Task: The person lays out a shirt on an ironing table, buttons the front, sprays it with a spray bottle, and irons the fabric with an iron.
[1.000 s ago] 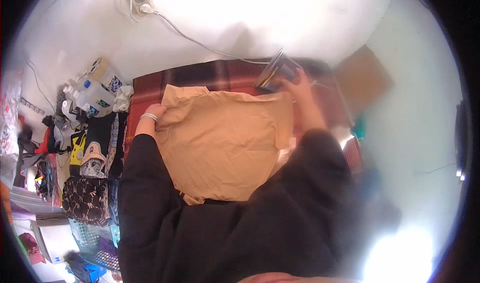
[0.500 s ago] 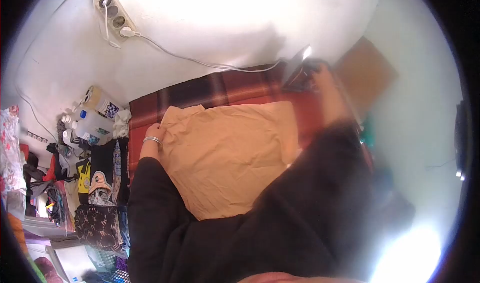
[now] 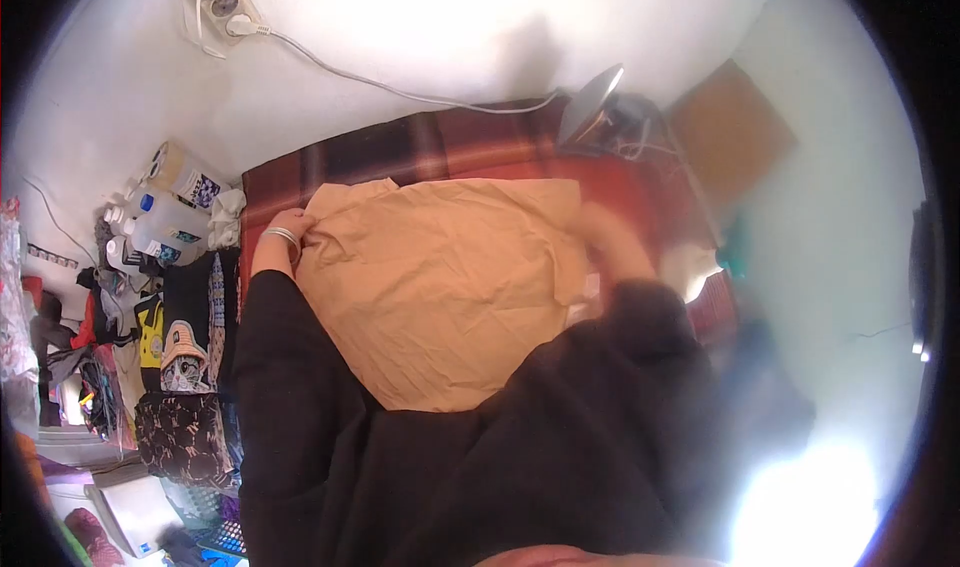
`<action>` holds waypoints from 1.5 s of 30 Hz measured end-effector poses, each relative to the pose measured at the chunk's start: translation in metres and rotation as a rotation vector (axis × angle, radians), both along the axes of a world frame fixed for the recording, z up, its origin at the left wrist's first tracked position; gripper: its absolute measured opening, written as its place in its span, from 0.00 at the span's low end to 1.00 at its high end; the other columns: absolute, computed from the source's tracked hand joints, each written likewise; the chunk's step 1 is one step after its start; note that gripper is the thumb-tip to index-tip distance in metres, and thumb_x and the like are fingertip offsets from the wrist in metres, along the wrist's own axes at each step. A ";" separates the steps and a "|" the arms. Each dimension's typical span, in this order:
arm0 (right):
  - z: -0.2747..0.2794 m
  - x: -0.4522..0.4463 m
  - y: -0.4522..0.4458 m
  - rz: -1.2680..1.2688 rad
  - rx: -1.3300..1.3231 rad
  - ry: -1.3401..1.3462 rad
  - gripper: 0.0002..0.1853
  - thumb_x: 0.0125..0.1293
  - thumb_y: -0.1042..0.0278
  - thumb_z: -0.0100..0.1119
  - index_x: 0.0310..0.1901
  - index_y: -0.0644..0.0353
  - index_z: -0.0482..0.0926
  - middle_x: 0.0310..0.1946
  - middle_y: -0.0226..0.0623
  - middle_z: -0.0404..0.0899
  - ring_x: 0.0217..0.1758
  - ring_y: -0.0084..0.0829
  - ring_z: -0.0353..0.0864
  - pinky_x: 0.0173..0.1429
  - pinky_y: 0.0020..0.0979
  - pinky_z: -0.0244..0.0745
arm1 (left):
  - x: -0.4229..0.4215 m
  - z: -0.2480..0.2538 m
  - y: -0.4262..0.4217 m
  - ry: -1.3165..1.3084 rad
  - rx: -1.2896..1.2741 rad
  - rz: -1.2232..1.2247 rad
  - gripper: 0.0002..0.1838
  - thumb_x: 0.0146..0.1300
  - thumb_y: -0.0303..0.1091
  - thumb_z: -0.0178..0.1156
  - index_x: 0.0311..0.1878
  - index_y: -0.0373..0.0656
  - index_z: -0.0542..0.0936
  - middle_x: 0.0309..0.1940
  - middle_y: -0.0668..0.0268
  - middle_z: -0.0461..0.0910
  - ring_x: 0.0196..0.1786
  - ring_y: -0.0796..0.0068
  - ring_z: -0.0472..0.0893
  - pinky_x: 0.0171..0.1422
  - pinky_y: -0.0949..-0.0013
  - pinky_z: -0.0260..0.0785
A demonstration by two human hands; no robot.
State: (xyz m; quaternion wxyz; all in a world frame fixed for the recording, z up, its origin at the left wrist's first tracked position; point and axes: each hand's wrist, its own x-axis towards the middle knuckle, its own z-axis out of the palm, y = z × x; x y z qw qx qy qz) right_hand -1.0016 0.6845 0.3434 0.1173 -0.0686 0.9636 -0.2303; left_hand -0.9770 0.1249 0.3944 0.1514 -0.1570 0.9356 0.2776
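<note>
A tan garment (image 3: 440,287), wrinkled in its lower part, lies spread on a red and dark checked cloth (image 3: 480,142). With a bracelet at the wrist, my left hand (image 3: 290,225) grips the garment's upper left edge, fingers closed on the fabric. My right hand (image 3: 592,225) is at the upper right edge of the garment, smeared by motion, so its fingers cannot be made out. An iron (image 3: 592,117) stands tilted up on its heel at the far right of the checked cloth, apart from both hands.
The iron's white cord (image 3: 400,92) runs along the wall to a power strip (image 3: 222,2). Several bottles (image 3: 170,229) stand at the left, behind folded clothes (image 3: 180,432). A brown square board (image 3: 730,132) is at the right. Bright glare fills the lower right.
My right hand has let go of the iron, now standing at the back, and has come down to the garment's right edge. My left hand stays at the left edge. The view has shifted slightly.
</note>
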 end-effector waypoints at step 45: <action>0.055 0.188 0.015 -0.286 -0.072 0.200 0.18 0.53 0.55 0.56 0.36 0.62 0.80 0.40 0.49 0.78 0.46 0.45 0.77 0.52 0.39 0.70 | 0.316 -0.047 0.099 0.134 0.199 0.315 0.19 0.57 0.45 0.54 0.40 0.37 0.77 0.32 0.52 0.80 0.40 0.59 0.80 0.47 0.62 0.68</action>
